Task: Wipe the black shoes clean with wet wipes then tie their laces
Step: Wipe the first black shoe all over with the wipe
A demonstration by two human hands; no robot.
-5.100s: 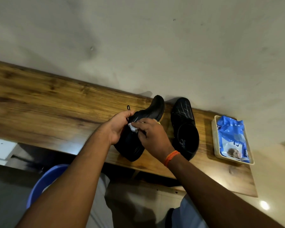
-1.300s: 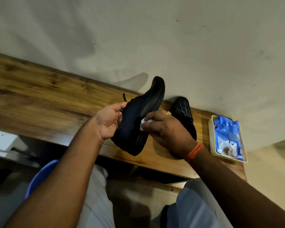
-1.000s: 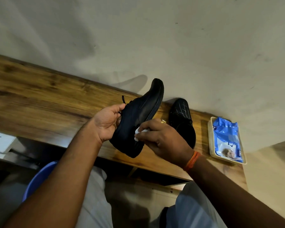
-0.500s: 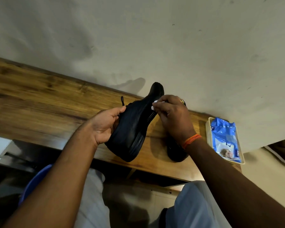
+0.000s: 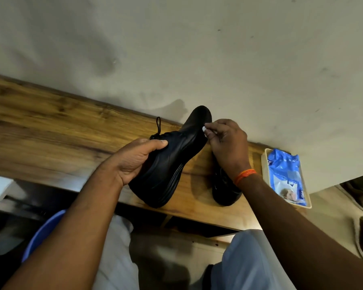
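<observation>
Right hand (image 5: 226,143) has slid its pinched wet wipe (image 5: 203,129) up to the toe of the shoe (image 5: 172,160); left hand (image 5: 134,160) grips the shoe at frame centre.

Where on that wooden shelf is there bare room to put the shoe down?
The long stretch of shelf left of the held shoe is bare, from the wall to the front edge. The right end is crowded: the second shoe, then the tray with the wipes pack, with narrow gaps between.

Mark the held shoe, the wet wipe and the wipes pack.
held shoe (image 5: 172,162): head view, on its side panel.
wet wipe (image 5: 203,129): head view, white bit at the fingertips.
wipes pack (image 5: 285,170): head view, blue wrapper's middle.
</observation>
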